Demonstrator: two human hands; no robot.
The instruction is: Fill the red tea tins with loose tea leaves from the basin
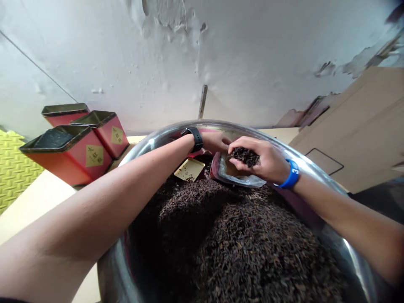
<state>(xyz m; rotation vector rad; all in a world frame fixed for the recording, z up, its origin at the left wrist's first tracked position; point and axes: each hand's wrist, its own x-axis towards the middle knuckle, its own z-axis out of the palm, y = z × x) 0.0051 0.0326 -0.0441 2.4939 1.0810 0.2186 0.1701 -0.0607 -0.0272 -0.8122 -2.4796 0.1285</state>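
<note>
A handful of dark loose tea leaves sits in my right hand, whose fingers curl around it. The hand is over the mouth of a red tin lined with a clear plastic bag. That tin lies tilted on the heap of tea inside a large shiny metal basin. At the tin's far left edge, my left hand grips it, its fingers partly hidden. Left of the tin, a small yellow lid with scattered leaves rests on the tea.
Several red tins with yellow labels stand left of the basin on a pale tabletop. A cardboard box is at the right. Behind the basin is a peeling wall; yellow woven matting shows at far left.
</note>
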